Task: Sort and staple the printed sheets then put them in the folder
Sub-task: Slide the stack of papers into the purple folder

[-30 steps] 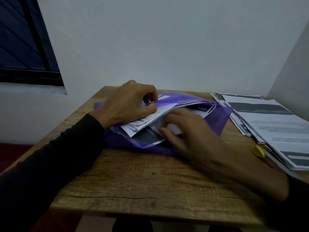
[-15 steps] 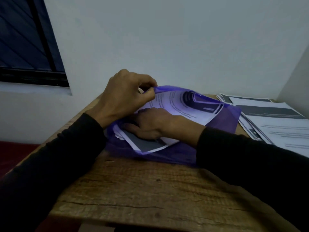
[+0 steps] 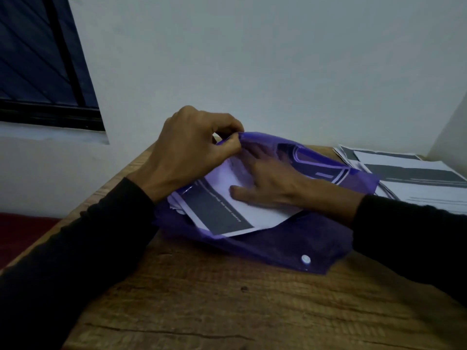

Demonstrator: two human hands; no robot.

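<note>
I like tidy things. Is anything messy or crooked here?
Yes. The printed sheets lie crooked in the purple folder, one corner poking out of its mouth. The left hand pinches the cover up while the right hand presses them in.

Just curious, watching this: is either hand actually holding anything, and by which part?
The left hand pinches the purple folder by the edge of its upper sheet. The right hand lies flat on the printed sheets, gripping nothing.

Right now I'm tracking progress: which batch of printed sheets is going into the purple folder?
The printed sheets under the flat right hand, half inside the translucent purple plastic folder; the other stack lies untouched at far right.
</note>
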